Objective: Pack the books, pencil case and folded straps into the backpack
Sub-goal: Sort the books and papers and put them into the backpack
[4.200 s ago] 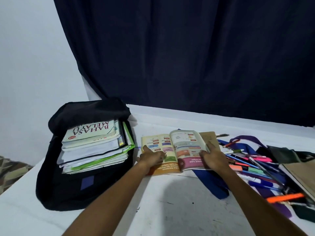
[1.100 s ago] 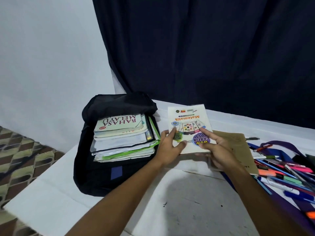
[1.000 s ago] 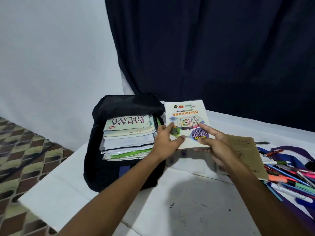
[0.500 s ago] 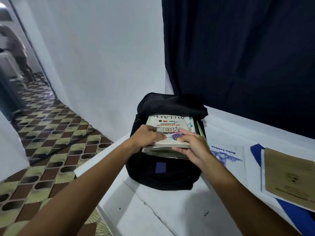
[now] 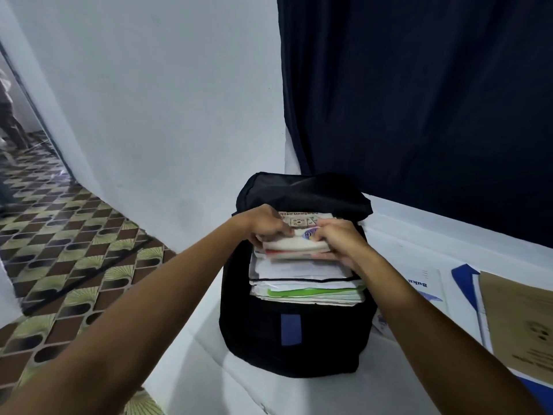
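Observation:
A black backpack [image 5: 299, 342] lies open on the white table, a stack of books [image 5: 305, 283] filling its mouth. On top of that stack sits the Matematik workbook [image 5: 299, 235], its near edge bent up slightly. My left hand [image 5: 264, 224] grips its left corner with curled fingers. My right hand [image 5: 338, 238] grips its right side, fingers over the cover and thumb under the edge. The far end of the workbook reaches under the backpack's top flap [image 5: 302, 190].
To the right on the table lie a white exercise book [image 5: 425, 283], a brown-covered book [image 5: 517, 322] and a blue strap [image 5: 462, 277] beneath it. The table's left edge [image 5: 179, 345] drops to a patterned tiled floor. A dark curtain hangs behind.
Both hands carried the Matematik workbook from the table leftward onto the stack in the backpack. The view swung left, so the pens are out of frame.

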### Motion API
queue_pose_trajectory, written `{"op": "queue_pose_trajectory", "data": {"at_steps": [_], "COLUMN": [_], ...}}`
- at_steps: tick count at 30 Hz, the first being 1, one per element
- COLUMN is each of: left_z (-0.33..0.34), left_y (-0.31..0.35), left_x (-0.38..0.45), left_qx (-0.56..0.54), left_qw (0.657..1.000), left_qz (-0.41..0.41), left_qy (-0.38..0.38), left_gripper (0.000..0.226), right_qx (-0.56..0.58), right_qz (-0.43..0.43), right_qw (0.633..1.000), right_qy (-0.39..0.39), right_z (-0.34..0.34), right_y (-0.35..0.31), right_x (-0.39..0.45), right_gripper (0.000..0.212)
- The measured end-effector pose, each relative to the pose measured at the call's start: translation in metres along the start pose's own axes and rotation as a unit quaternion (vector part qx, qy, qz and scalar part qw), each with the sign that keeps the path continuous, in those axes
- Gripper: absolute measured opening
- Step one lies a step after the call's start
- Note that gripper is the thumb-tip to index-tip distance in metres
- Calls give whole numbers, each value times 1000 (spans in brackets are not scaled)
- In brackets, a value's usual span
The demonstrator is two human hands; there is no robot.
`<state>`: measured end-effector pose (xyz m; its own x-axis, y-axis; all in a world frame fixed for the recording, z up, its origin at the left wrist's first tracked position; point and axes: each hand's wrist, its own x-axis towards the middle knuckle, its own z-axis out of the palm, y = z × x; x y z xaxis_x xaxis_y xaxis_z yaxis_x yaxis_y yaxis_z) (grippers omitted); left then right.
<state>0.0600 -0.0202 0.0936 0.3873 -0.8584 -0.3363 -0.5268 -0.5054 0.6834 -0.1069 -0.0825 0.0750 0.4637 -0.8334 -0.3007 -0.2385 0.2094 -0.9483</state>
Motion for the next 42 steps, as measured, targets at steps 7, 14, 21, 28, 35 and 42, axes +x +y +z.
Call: {"op": "queue_pose_trajectory", "data": {"at_steps": [7,14,21,28,35,42], "left_z": [-5,-19,-49,-61,-50,16], "left_y": [-1,-1,25,43,31,45], "left_x": [44,102,119,124,123,90], "left_qx": [308,413,447,462,442,313], "left_qw": [875,866,834,817,835,861], "left_qz": [231,239,276,294,264,353], "left_qy": [295,153,167,180,192,191], "left_gripper": [56,86,78,77,77,73], "right_qx": [-612,-653,-655,-639,-619,-431], "right_qz": [-196,-239,-202,-204,-248,-344], "right_qw": [767,714,722,738,742,834], "right_qy": [-1,-86,-92,-73,-63,12], "right_z": [-2,14,21,27,21,-62], "right_y": [17,50,31,14,13,34], "right_x": [-12,5,52,103,108,26], "right_gripper": [74,106,60,50,48,31]}}
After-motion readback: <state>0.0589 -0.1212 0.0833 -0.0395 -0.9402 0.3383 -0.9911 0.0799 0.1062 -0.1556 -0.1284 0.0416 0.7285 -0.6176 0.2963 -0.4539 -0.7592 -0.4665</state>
